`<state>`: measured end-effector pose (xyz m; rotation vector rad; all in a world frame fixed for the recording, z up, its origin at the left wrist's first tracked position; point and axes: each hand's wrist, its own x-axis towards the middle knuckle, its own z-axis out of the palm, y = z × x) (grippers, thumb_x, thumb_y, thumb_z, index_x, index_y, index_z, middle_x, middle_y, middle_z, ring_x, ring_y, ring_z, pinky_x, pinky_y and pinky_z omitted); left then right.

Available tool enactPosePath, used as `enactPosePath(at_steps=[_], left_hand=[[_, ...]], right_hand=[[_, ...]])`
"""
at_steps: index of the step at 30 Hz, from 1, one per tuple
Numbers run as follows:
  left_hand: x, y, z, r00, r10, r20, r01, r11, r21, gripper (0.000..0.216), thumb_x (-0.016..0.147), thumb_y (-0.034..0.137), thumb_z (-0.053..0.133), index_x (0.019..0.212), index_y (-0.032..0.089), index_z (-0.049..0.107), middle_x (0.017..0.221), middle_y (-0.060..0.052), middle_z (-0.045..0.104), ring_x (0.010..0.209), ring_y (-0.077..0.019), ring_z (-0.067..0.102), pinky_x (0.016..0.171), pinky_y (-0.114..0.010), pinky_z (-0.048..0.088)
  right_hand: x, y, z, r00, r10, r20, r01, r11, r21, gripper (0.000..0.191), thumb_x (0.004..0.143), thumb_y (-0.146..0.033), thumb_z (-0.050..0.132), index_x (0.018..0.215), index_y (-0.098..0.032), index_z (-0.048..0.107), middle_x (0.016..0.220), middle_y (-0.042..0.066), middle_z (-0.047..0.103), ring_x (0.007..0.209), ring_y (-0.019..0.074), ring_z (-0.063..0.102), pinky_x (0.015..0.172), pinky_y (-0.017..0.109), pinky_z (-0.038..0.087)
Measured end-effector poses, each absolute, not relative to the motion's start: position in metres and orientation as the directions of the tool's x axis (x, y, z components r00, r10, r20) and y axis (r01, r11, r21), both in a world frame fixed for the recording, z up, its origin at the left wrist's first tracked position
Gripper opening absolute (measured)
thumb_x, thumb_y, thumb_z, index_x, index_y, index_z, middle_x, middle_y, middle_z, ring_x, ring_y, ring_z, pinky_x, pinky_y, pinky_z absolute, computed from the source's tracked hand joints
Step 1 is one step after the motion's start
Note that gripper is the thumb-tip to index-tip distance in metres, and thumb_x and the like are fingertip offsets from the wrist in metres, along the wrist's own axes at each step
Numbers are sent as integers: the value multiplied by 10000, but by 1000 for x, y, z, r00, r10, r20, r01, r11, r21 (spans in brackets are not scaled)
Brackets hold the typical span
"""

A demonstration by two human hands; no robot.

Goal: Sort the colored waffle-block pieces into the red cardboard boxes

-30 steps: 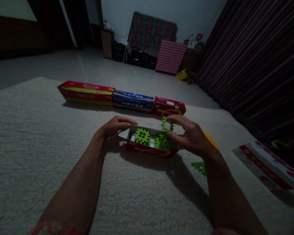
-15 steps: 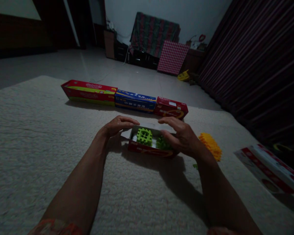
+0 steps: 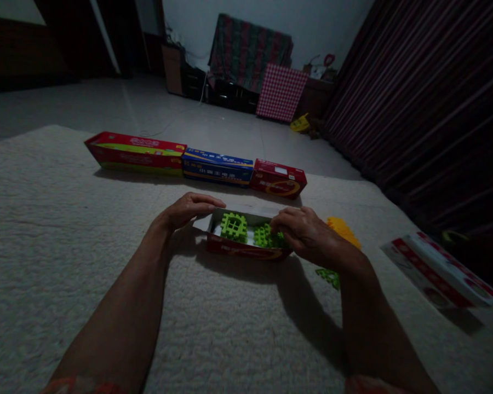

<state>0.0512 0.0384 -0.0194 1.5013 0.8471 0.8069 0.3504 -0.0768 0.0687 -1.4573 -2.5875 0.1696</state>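
A small open red box [image 3: 234,250] lies on the pale carpet in front of me, with green waffle blocks [image 3: 234,226] inside. My left hand [image 3: 187,209] rests curled on the box's left end, fingers over its rim. At the box's right end, my right hand [image 3: 302,232] reaches in with fingers bent down and pinched on the green blocks [image 3: 267,236]. One more green block [image 3: 330,277] lies on the carpet under my right wrist. A heap of yellow blocks [image 3: 344,230] shows just behind my right hand.
Three closed boxes stand in a row beyond: a long red one [image 3: 135,152], a blue one [image 3: 217,167], a short red one [image 3: 277,179]. A flat red-and-white box lid [image 3: 443,272] lies at right. A dark striped curtain [image 3: 435,98] hangs along the right side.
My right hand held a green block above the box a second ago; it has lowered into the box's right end. The left hand has stayed on the box.
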Motion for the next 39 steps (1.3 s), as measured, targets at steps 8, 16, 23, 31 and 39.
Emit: enactPosePath(at_steps=[8,16,23,31,39], left_hand=[[53,38,-18,484,875,20,51,-51,997,284,657,360,800,889,198,823,995,-94,780,979,-260,667,905,-405,498],[53,38,-19,494,869,40,39,-69,997,245,663,362,799,863,222,823,987,-83,782,992,-265,672,904,-413,511],[52,38,-18,494,868,47,57,-86,995,220,691,358,787,867,233,826,906,-76,785,998,-286,677,842,-411,539],[53,38,-18,500,865,46,54,-84,995,231,674,364,790,860,232,828,892,-75,783,974,-280,685,822,-397,546],[54,37,-16,485,873,50,46,-82,996,218,662,344,791,835,214,822,896,-80,781,982,-290,682,847,-404,536]], right_hand=[[342,-77,64,-558,828,49,804,554,-215,234,943,-120,457,1030,-207,656,990,61,638,924,195,569,902,375,402],[354,-75,71,-502,853,144,822,522,-228,216,911,-98,464,955,-213,641,968,56,682,903,190,596,851,338,414],[362,-78,72,-383,921,70,916,388,-98,214,927,-136,466,993,-222,650,1011,75,686,932,226,606,922,417,366],[356,-82,73,-473,858,200,856,501,-129,157,915,-188,565,1043,-225,649,1065,79,689,1043,247,608,944,411,391],[342,-77,66,-509,856,85,839,516,-171,203,876,-115,593,1030,-203,692,1055,72,694,949,200,628,844,327,457]])
